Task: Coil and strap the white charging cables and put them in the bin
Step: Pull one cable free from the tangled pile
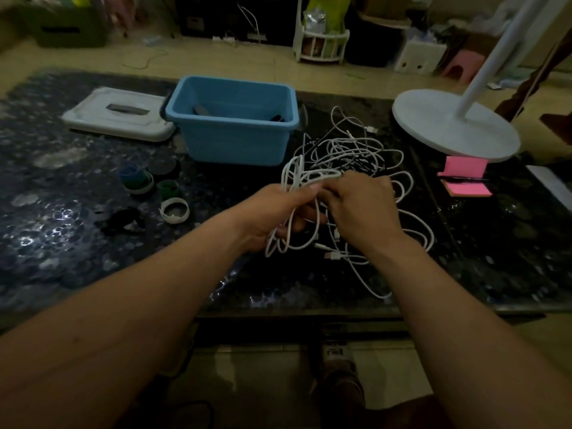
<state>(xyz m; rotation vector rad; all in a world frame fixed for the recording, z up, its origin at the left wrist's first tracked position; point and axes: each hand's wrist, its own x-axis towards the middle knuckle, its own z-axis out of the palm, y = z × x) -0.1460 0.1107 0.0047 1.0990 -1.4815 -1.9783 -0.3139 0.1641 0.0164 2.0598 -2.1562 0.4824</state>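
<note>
Bin (232, 140) contents unclear in dark, lamp (455, 128) pole cut off above, fingertips of right hand (362, 209) hidden

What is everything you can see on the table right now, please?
bin: one, blue, table's rear centre.
lid: one, whitish, left of the bin.
loose cables: tangled pile, mostly white, right of the bin.
coiled cable: one, white, in the left hand.
strap rolls: several, blue, green, white, black, left of the hands.
lamp base: one, white, rear right.
pad: one, pink, before the lamp base.
left hand: one, grips the coiled cable.
right hand: one, pinches the coiled cable's top.
</note>
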